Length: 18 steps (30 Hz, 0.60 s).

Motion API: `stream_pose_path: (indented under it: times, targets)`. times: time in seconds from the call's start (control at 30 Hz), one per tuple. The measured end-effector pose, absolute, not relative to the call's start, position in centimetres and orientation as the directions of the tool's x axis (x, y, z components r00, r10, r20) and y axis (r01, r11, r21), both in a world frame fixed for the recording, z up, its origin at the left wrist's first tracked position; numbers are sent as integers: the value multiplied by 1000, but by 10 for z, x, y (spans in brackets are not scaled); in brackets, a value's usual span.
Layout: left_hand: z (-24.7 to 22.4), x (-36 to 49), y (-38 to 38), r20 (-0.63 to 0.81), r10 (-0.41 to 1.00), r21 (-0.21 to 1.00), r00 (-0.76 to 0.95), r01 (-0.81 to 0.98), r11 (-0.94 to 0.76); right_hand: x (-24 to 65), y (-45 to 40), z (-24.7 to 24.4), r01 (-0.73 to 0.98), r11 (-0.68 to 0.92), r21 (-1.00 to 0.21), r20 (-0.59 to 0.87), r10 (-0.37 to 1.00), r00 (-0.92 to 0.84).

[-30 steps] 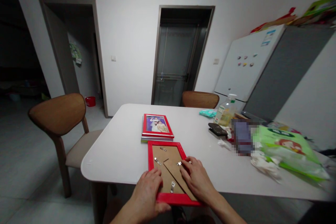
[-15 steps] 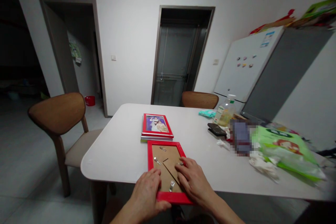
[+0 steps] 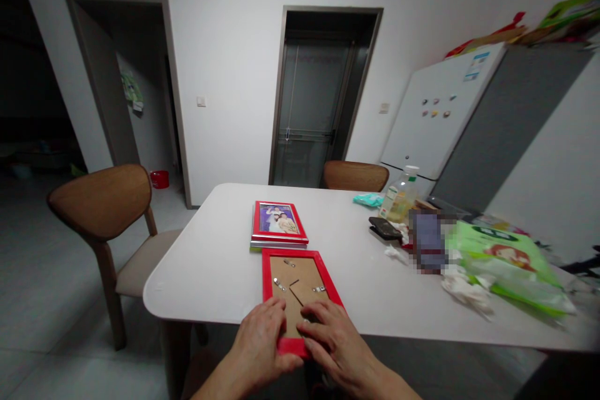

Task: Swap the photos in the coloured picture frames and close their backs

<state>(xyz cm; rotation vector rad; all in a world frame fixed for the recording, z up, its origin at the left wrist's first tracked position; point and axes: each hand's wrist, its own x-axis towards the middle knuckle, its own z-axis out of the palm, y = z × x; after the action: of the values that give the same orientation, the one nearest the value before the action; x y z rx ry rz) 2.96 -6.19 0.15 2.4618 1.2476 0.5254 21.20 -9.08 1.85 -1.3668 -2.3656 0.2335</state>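
Observation:
A red picture frame (image 3: 304,269) lies back side up at the table's near edge, its lower end sticking out over it. Brown backing board fills it, with a dark slanted slit and small metal turn clips (image 3: 319,289) along the sides. My left hand (image 3: 260,340) grips the lower left corner, thumb along the bottom edge and fingers over the left side. With bent fingers, my right hand (image 3: 337,337) presses on the lower end, where the bottom clip is mostly hidden under the fingertips. Just beyond lies a stack of frames, the top one a red photo frame (image 3: 280,222) facing up.
The white table (image 3: 197,262) has rounded corners. To the right are a black wallet-like item (image 3: 385,228), a clear bottle (image 3: 398,197), crumpled tissues (image 3: 466,294) and a green plastic pack (image 3: 510,262). Wooden chairs stand at the left (image 3: 105,200) and far side (image 3: 356,175).
My right hand has slid from the right-side clip down to the bottom clip. That right-side clip is now uncovered. My left hand keeps its grip on the corner.

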Motion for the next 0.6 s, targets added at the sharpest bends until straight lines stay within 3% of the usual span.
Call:
stream_pose_path:
  times: [0.17, 0.6]
  targets:
    - [2, 29, -60, 161, 817, 441, 553, 700, -561, 199, -57, 14, 815, 451, -365, 294, 886, -359]
    - [3, 27, -59, 170, 809, 473, 563, 673, -568, 174, -27, 17, 853, 495, -166, 226, 861, -456]
